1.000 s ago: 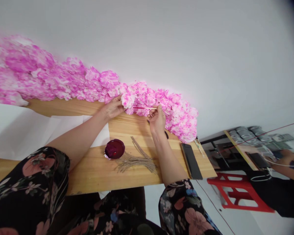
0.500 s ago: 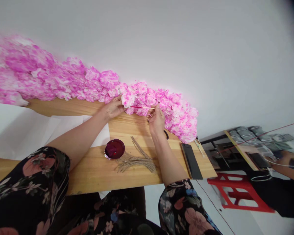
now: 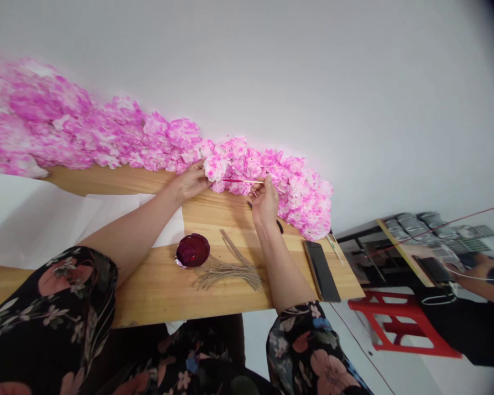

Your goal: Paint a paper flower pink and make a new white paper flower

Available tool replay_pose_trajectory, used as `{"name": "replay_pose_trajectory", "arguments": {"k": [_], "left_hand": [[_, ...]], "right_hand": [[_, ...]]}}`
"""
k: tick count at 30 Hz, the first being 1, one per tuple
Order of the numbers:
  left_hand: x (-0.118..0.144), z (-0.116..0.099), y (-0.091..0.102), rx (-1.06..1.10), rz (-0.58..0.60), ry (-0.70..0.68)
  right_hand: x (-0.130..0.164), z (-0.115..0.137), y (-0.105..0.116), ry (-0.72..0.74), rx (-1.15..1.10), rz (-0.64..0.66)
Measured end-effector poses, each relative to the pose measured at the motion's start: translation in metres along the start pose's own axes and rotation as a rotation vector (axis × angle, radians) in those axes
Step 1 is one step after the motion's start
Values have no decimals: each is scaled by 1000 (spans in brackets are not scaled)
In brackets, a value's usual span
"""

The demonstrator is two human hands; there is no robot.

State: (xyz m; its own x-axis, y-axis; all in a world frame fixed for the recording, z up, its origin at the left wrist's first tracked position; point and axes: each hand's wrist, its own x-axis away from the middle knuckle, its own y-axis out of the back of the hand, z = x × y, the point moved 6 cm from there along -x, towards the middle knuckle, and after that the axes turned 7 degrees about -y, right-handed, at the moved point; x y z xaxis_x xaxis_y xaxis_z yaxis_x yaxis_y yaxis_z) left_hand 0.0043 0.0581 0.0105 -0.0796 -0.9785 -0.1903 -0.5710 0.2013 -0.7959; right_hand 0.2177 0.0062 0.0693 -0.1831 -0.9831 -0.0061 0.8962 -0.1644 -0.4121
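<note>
- Brush (image 3: 242, 181) pinched in right hand (image 3: 264, 202), thumb and fingertips closed on the handle end; lies near level, red tip pointing left at the flower (image 3: 214, 168).
- Brush tip touching or just short of flower's lower edge; cannot tell which.
- Flower pale pink-white, at the front of the long pink pile (image 3: 107, 134), held in left hand (image 3: 191, 181); fingers curled around its left underside, thumb side up.
- Flower just left of the right hand, between both hands, above the far board (image 3: 214, 211).
- Right forearm running up from lower centre, wrist bent slightly, palm facing left, knuckles toward camera.
- Left forearm coming in from lower left, stretched across the paper (image 3: 66, 219), wrist nearly straight.
- Both hands raised off the table (image 3: 156, 296), close together, well apart from the bowl (image 3: 193, 250).
- Bowl of dark red dye on the table below the hands, twine bundle (image 3: 229, 270) just right of it.
- Phone (image 3: 321, 270) flat near the table's right edge, right of the right forearm.
- Small dark item partly hidden behind the right wrist; cannot tell what.
- Red stool (image 3: 399, 323) on the floor to the right; another person's arm (image 3: 481, 274) at far right by a dark rack (image 3: 379, 247).
- Floral sleeves on both arms.
</note>
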Motion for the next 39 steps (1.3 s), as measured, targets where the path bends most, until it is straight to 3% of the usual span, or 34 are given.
{"name": "replay_pose_trajectory", "arguments": {"k": [39], "left_hand": [[2,0,-4,-33,-25,1]], "right_hand": [[5,-4,-3,-55,77,-31]]}}
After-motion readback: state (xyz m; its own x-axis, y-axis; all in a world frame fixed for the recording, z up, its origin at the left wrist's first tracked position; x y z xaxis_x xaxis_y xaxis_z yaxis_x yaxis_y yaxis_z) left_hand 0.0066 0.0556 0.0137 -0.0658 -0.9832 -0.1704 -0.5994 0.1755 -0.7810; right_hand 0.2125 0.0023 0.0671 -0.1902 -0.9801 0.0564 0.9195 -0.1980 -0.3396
